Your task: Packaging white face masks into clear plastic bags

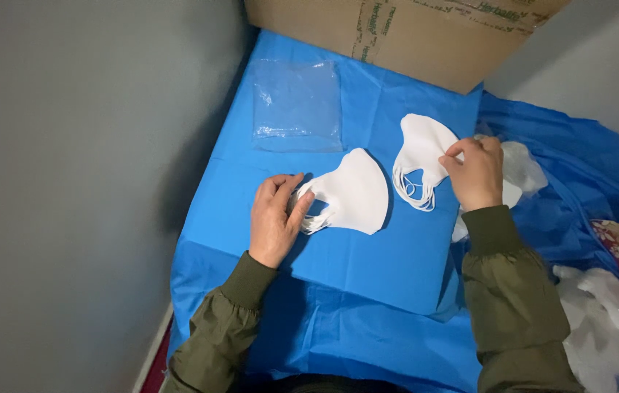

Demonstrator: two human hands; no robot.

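Two stacks of white face masks lie on a blue sheet (367, 269). My left hand (274, 218) rests on the ear-loop end of the nearer stack (353, 193), fingers curled over the loops. My right hand (475, 173) pinches the edge of the far stack (420, 156), whose loops point toward me. Both arms wear olive green sleeves.
A clear plastic bag (297, 105) lies flat at the back left of the sheet. A cardboard box (404, 33) stands behind. More white masks (524, 171) lie right of my right hand, and others (608, 313) pile at lower right. A grey wall (69, 182) runs along the left.
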